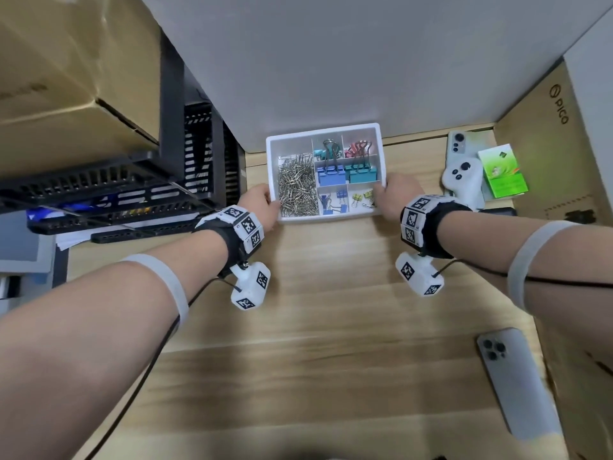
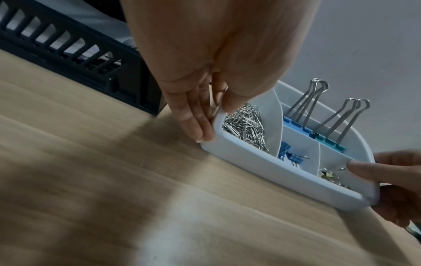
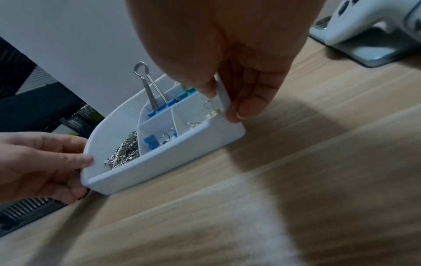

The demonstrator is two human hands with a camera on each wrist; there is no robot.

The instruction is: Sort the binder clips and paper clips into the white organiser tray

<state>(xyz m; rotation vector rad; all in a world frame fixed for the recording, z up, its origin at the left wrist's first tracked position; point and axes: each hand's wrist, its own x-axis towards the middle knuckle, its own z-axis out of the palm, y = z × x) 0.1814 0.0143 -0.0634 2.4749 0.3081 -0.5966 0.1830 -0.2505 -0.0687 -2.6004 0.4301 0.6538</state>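
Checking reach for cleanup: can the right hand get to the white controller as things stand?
Probably yes. The right hand grips the organiser tray, so it must release first; the white controller lies just right of it, nothing between.

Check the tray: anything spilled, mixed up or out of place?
Nothing stands out. The white organiser tray sits flat on the desk, the left hand and right hand each pinching a side wall. Paper clips fill the long left compartment; binder clips are grouped by colour and size. No loose clips on the desk.
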